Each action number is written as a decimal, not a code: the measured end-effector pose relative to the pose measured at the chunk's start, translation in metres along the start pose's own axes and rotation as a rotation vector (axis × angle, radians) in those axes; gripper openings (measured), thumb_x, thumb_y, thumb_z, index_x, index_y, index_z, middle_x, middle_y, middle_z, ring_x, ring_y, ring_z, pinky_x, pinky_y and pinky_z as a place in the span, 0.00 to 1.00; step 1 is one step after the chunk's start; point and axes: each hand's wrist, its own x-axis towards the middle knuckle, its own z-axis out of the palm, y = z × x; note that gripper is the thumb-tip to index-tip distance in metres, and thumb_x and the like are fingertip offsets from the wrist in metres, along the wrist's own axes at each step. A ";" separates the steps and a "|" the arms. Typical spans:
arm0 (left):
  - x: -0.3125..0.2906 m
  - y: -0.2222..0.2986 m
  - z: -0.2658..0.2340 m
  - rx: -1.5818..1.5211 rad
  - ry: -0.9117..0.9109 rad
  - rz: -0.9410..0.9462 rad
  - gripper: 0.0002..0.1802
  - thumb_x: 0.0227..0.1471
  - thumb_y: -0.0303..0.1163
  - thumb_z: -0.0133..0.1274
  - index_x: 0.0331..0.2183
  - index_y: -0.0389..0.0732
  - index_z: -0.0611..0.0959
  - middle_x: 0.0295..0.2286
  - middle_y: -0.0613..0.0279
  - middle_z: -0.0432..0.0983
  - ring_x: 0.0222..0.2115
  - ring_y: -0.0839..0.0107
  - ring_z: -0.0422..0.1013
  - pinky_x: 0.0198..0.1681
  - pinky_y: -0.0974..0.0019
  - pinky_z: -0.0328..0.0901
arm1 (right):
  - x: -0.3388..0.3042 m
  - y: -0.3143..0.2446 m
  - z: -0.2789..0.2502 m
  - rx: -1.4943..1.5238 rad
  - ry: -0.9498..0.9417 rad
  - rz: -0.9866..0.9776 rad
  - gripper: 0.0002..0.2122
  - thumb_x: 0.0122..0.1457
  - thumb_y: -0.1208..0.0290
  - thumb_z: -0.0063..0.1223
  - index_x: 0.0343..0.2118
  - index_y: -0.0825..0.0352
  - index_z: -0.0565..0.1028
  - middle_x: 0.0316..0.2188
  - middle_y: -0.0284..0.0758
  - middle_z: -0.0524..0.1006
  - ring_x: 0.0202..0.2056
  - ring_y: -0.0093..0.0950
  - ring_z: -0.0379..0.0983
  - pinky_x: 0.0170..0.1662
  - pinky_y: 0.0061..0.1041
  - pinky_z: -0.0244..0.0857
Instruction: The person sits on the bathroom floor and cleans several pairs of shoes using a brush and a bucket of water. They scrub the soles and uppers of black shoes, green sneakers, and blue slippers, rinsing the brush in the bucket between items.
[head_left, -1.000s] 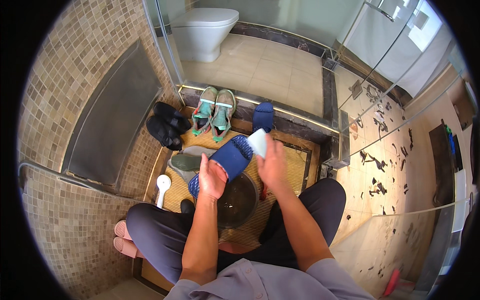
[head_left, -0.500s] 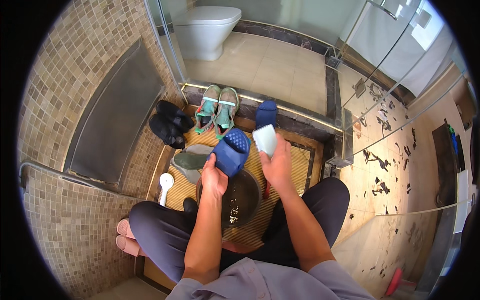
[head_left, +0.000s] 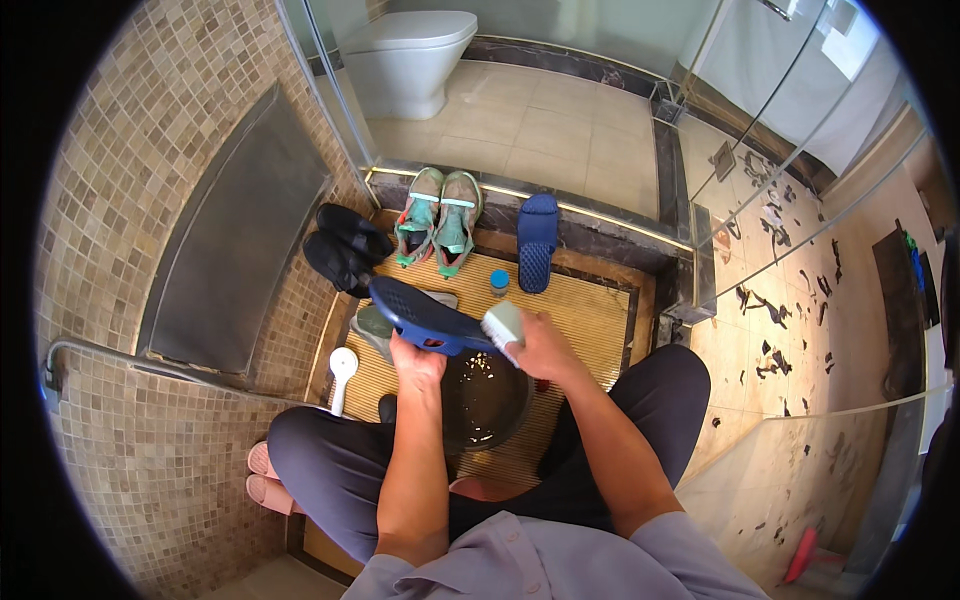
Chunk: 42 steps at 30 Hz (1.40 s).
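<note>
My left hand (head_left: 418, 365) grips a blue slide slipper (head_left: 425, 315) from below. The slipper is tipped on its side, one end pointing to the far left, the other over the dark round basin (head_left: 485, 400). Closed around a pale scrub brush (head_left: 502, 322), my right hand (head_left: 545, 347) holds it at the slipper's right end; whether the bristles touch cannot be made out. The basin between my knees contains dark water with light glints. A second blue slipper (head_left: 537, 245) leans against the stone step ahead. Just left of it stands a small jar (head_left: 499, 283) with a blue lid.
Sneakers (head_left: 440, 215) and black shoes (head_left: 345, 250) stand by the step and left wall. A grey-green shoe (head_left: 372, 325) lies partly behind the held slipper. Left of the basin is a white shower head (head_left: 343, 370). Glass panels (head_left: 790, 250) rise at right; pink slippers (head_left: 268, 490) lie lower left.
The held slipper has turned from upright to lying sideways. The brush has come down and left to its right end. The jar has come into sight, and the other slipper shows fully.
</note>
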 end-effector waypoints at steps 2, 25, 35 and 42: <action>-0.006 -0.018 0.042 0.081 0.336 0.122 0.21 0.68 0.46 0.41 0.43 0.44 0.84 0.41 0.57 0.83 0.40 0.59 0.77 0.49 0.53 0.73 | 0.006 0.008 0.000 0.204 0.269 -0.173 0.32 0.61 0.65 0.60 0.65 0.73 0.62 0.54 0.55 0.71 0.58 0.51 0.67 0.60 0.41 0.64; -0.020 0.003 0.051 0.424 -0.031 0.104 0.24 0.62 0.50 0.57 0.44 0.38 0.83 0.40 0.55 0.83 0.39 0.57 0.79 0.46 0.53 0.75 | 0.039 0.028 0.007 0.510 0.520 0.134 0.27 0.65 0.60 0.58 0.56 0.79 0.68 0.47 0.53 0.79 0.47 0.46 0.78 0.49 0.41 0.73; -0.059 -0.043 0.110 2.562 -0.312 0.482 0.15 0.47 0.39 0.69 0.38 0.48 0.87 0.31 0.53 0.84 0.39 0.52 0.78 0.61 0.47 0.59 | 0.003 -0.014 -0.020 0.587 0.553 -0.690 0.33 0.56 0.70 0.67 0.65 0.67 0.66 0.56 0.46 0.70 0.57 0.43 0.68 0.61 0.39 0.62; -0.071 -0.063 0.118 2.694 -0.668 0.527 0.11 0.47 0.36 0.68 0.35 0.48 0.86 0.25 0.59 0.80 0.33 0.60 0.77 0.58 0.49 0.60 | 0.000 -0.008 -0.036 -0.051 0.861 -0.255 0.34 0.50 0.74 0.69 0.62 0.66 0.69 0.54 0.42 0.72 0.51 0.43 0.68 0.54 0.40 0.65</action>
